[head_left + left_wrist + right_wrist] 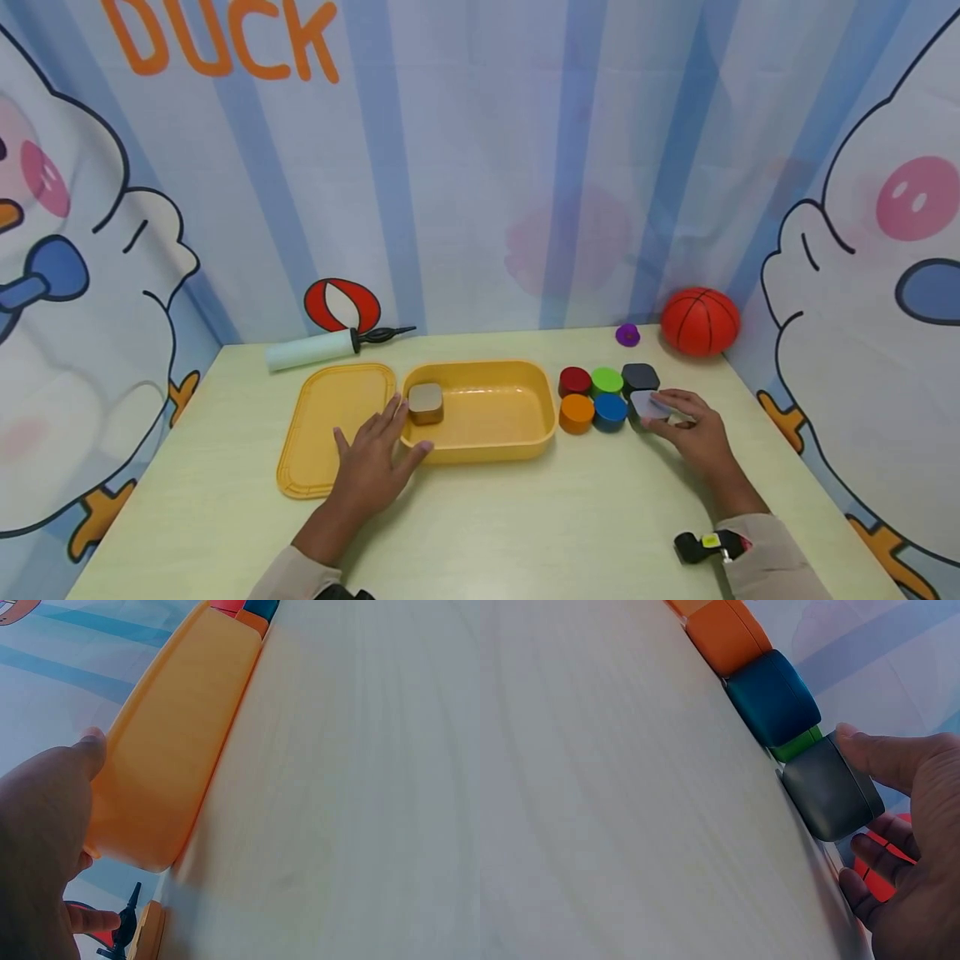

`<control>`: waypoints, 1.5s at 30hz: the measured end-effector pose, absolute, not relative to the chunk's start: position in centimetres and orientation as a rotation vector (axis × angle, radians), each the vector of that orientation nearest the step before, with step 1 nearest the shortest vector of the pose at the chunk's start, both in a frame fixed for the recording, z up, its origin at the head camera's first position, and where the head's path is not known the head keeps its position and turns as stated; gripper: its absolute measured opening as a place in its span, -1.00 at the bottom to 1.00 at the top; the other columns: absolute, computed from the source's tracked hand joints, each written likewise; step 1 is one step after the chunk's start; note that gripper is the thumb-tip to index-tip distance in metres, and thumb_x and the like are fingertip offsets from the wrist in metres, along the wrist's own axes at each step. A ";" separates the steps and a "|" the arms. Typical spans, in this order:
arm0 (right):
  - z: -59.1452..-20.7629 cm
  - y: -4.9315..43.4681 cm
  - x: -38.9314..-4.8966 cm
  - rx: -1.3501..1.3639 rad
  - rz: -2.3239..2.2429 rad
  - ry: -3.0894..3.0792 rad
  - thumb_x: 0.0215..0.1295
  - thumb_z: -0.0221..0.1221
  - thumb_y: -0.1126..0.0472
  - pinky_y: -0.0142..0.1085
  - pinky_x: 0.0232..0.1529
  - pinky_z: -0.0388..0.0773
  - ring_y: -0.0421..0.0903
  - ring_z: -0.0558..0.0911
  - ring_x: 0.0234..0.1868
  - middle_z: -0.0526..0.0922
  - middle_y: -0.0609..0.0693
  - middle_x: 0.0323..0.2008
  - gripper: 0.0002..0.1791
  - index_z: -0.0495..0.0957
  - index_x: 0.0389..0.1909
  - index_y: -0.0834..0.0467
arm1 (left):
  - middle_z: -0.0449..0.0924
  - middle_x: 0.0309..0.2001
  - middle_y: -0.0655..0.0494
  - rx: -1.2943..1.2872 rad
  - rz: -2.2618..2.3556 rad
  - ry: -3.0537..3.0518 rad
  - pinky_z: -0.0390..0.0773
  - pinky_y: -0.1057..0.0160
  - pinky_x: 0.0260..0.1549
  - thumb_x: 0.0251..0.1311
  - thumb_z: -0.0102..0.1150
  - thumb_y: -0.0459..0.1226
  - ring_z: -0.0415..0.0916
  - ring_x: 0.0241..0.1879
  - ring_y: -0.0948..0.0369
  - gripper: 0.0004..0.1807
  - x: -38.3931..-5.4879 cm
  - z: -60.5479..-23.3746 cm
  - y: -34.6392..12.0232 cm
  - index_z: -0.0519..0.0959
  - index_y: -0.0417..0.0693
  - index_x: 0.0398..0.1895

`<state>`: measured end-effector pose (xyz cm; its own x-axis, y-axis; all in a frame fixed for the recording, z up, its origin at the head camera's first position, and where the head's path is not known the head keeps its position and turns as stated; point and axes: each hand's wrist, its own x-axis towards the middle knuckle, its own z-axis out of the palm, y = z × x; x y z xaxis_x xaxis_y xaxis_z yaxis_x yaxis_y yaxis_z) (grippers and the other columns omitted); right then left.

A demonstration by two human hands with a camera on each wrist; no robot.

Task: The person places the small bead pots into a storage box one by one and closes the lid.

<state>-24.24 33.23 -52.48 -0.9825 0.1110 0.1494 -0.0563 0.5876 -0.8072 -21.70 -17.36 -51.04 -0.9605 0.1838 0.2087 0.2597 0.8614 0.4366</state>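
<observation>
My left hand rests against the left end of a yellow plastic box, fingers spread and thumb at its near corner. Inside that box, at the left, sits a small beige rounded-square box. On the right, my right hand holds a small grey rounded-square box by its lid end, thumb on one side and fingers on the other. Beside it stand a blue round box, an orange one, a red one, a green one and a dark square one.
A yellow lid lies left of the box. Behind it is a pale hand pump with a black nozzle. At the back right are a red ball and a small purple piece. A printed curtain closes off the back.
</observation>
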 end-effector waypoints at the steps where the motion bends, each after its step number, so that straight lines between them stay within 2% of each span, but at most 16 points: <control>1: -52.4 33.2 -24.2 -0.050 1.353 -2.637 0.44 0.47 0.05 -0.65 0.01 0.42 0.23 0.42 0.53 0.48 0.26 0.50 -0.33 0.58 0.48 0.17 | 0.12 0.78 0.02 -0.345 -0.710 -2.874 -0.29 -0.84 0.41 0.55 0.10 0.28 0.29 0.62 -0.33 -0.07 -21.7 -51.0 -17.4 0.18 -0.01 0.77; 5: -52.4 33.2 -24.2 -0.057 1.347 -2.655 0.41 0.49 0.03 -0.64 0.01 0.42 0.26 0.41 0.54 0.48 0.26 0.51 -0.31 0.58 0.48 0.17 | 0.12 0.77 0.02 -0.350 -0.711 -2.872 -0.28 -0.84 0.40 0.55 0.10 0.28 0.29 0.62 -0.34 -0.07 -21.7 -50.9 -17.3 0.18 -0.01 0.77; 13: -52.4 33.2 -24.0 -0.056 1.308 -2.651 0.38 0.51 0.15 -0.68 -0.05 0.44 0.24 0.48 0.43 0.54 0.30 0.42 -0.40 0.65 0.38 0.23 | 0.12 0.78 0.03 -0.341 -0.704 -2.885 -0.29 -0.83 0.42 0.55 0.09 0.30 0.28 0.63 -0.31 -0.06 -21.7 -51.1 -17.4 0.17 0.00 0.77; 24: -52.0 33.4 -23.9 -0.151 1.329 -2.751 0.40 0.50 0.10 -0.66 -0.04 0.43 0.34 0.42 0.55 0.47 0.30 0.56 -0.38 0.62 0.44 0.14 | 0.12 0.78 0.03 -0.337 -0.708 -2.874 -0.30 -0.82 0.42 0.54 0.10 0.29 0.30 0.62 -0.31 -0.06 -21.5 -51.0 -17.3 0.17 0.00 0.77; 37: -52.1 33.5 -23.9 -0.115 1.333 -2.687 0.37 0.52 0.13 -0.76 -0.08 0.42 0.33 0.45 0.53 0.50 0.30 0.53 -0.40 0.66 0.39 0.17 | 0.11 0.78 0.04 -0.334 -0.704 -2.885 -0.29 -0.83 0.42 0.55 0.08 0.31 0.30 0.62 -0.30 -0.05 -21.5 -51.1 -17.4 0.16 0.01 0.77; 41: -52.4 33.6 -23.9 -0.095 1.327 -2.612 0.35 0.54 0.10 -0.76 -0.08 0.46 0.26 0.50 0.48 0.56 0.26 0.48 -0.41 0.69 0.36 0.17 | 0.11 0.78 0.04 -0.339 -0.709 -2.880 -0.29 -0.83 0.42 0.55 0.08 0.31 0.30 0.62 -0.30 -0.05 -21.5 -51.0 -17.4 0.16 0.01 0.77; 45: -52.5 33.7 -23.8 -0.117 1.317 -2.555 0.35 0.54 0.04 -0.72 -0.07 0.49 -0.02 0.53 0.37 0.61 0.19 0.45 -0.41 0.70 0.35 0.13 | 0.12 0.77 0.04 -0.345 -0.712 -2.870 -0.29 -0.83 0.41 0.55 0.09 0.30 0.30 0.62 -0.30 -0.06 -21.6 -51.0 -17.4 0.17 0.01 0.77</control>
<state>-23.80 33.74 -52.54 -0.9621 0.1903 0.1954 -0.0488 0.5848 -0.8097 -21.59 -17.39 -51.05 -0.9598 0.1830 0.2129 0.2613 0.8595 0.4392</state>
